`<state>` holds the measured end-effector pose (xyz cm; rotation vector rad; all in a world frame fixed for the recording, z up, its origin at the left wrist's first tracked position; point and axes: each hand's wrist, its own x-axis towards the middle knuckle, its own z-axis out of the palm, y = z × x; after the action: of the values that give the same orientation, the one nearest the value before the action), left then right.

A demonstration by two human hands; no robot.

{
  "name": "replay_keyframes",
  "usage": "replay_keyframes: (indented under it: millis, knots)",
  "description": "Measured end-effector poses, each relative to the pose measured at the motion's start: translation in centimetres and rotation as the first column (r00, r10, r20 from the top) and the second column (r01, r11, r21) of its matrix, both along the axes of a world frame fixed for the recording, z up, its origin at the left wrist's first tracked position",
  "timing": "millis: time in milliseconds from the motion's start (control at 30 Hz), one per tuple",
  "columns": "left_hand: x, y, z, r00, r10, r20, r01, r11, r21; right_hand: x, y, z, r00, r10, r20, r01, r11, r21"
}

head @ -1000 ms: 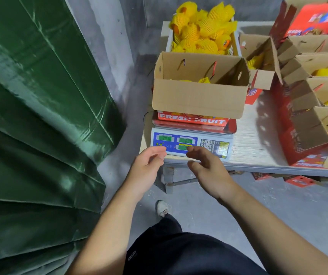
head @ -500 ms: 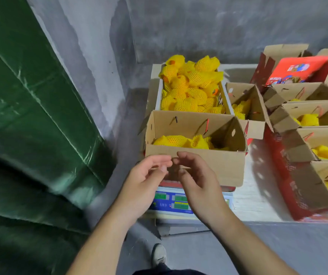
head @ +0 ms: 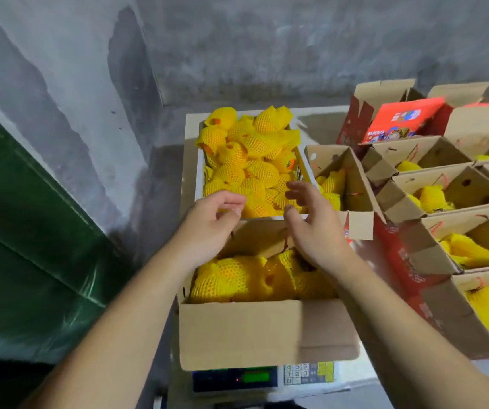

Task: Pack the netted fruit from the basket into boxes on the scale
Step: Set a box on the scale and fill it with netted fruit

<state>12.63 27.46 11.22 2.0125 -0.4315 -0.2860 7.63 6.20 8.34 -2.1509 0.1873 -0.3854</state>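
Both hands hover at the middle of the frame, over the seam where the basket [head: 197, 172] of netted fruit [head: 246, 160] meets the open box [head: 264, 332] on the scale [head: 267, 377]. The left hand [head: 208, 228] has its fingers loosely curled, thumb near the fingertips, with nothing visibly held. The right hand [head: 314, 225] is spread, fingers relaxed and empty. The nearest fruit in the basket lies just beyond and between the fingertips of both hands; more netted fruit [head: 237, 278] lies in the box below the wrists.

The basket sits in the upper centre against a grey wall [head: 237, 48], with a green curtain [head: 24, 246] at left. To the right, at least five other open boxes [head: 444, 187] crowd close, leaving a narrow strip of table between. The fruit is too heaped to count.
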Motion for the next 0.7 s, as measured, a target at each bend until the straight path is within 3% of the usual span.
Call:
replay_keyframes:
  millis: [133, 267, 433, 567, 633, 700]
  knots:
    - [4.6, -2.2, -1.4, 1.0, -0.021, -0.017, 0.022, 0.996, 0.084, 8.2, -6.1, -1.0, 0.934, -0.014, -0.358, -0.053, 0.983, -0.176]
    - [9.4, -4.9, -3.0, 0.999, -0.037, -0.001, 0.037, 0.986, 0.163, 14.5, -9.3, -3.4, 0.899, -0.014, -0.437, -0.16, 0.92, -0.359]
    - [14.5, -7.2, -5.9, 0.979, -0.05, 0.198, -0.04, 0.905, 0.423, 20.3, -9.8, -6.2, 0.929, 0.08, -0.362, -0.287, 0.773, -0.566]
    - [17.5, -8.0, -7.5, 0.939, -0.031, 0.342, -0.149, 0.861, 0.486, 24.5, -9.9, -7.1, 0.941, 0.196, -0.274, -0.329, 0.709, -0.623]
    - [19.5, -8.1, -7.3, 0.85, -0.121, 0.512, -0.206, 0.819, 0.535, 26.1, -9.7, -7.3, 0.939, 0.233, -0.254, -0.342, 0.716, -0.608]
    - [23.0, -8.4, -6.3, 0.698, -0.271, 0.663, -0.24, 0.784, 0.573, 27.2, -8.8, -7.9, 0.949, 0.233, -0.212, -0.314, 0.749, -0.583]
